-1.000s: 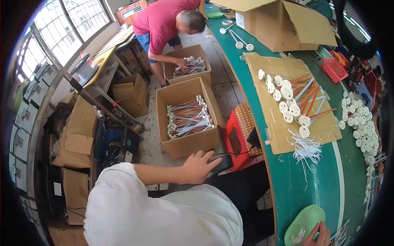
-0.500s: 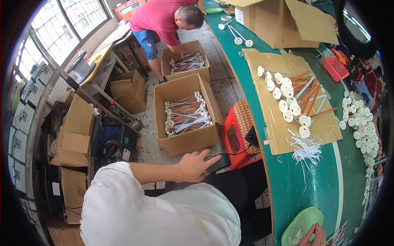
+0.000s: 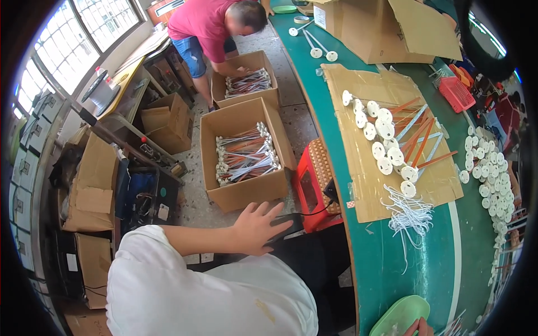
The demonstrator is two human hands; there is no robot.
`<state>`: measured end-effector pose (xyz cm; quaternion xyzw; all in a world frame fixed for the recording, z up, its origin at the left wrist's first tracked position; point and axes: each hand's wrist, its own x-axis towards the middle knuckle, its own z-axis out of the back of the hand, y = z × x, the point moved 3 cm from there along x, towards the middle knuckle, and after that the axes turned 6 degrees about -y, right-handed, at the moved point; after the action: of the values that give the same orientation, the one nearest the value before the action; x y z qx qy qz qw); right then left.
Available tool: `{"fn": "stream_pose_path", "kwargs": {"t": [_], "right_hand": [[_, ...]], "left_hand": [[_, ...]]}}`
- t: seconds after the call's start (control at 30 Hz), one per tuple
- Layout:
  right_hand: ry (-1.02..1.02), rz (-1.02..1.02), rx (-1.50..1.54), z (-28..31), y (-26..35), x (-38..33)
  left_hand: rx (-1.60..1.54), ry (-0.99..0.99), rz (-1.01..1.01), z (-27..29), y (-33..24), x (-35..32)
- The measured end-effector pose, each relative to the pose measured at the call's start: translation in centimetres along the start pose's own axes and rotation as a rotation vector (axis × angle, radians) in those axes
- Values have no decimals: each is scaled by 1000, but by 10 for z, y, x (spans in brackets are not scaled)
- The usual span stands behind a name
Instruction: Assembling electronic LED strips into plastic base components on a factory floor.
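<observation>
My left hand (image 3: 260,228) is held out over my lap near a dark, flat object (image 3: 283,227) whose kind I cannot make out. Its fingers are spread and nothing is in them; the hand partly covers the object. At the lower right, my right hand (image 3: 419,327) is mostly cut off by the picture's edge. Its visible fingers are drawn together at a light green tray (image 3: 412,305) on the table. What lies between them is too small to see. A bundle of thin white cords (image 3: 409,218) lies on the table farther up.
White round discs on rods (image 3: 386,129) lie on a cardboard sheet (image 3: 364,190), with more discs (image 3: 493,179) to the right. Open cartons of rods (image 3: 246,193) stand on the floor by a red stool (image 3: 305,193). A person in red (image 3: 207,28) bends over the farther carton.
The whole view has shifted, moving the table and cartons leftward. My left hand's fingers are spread wider and raised more. The right hand stays at the green tray, with less of it showing.
</observation>
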<state>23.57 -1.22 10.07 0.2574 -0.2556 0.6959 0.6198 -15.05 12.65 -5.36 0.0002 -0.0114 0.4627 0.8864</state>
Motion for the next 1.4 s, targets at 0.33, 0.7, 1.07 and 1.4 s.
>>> {"fn": "stream_pose_path", "kwargs": {"t": [0.33,0.7,1.07,1.4], "right_hand": [[-28,-97,55,9,-33,-27],[-151,-241,103,7,-51,-21],[225,-724,-287,129,-115,-59],[383,-863,-334,128,-127,-104]], "left_hand": [[-1183,-783,-896,138,-139,150],[-1525,-328,-1000,95,-304,253],[-1514,-88,-938,75,-298,264],[-1495,-116,-931,73,-302,264]]}}
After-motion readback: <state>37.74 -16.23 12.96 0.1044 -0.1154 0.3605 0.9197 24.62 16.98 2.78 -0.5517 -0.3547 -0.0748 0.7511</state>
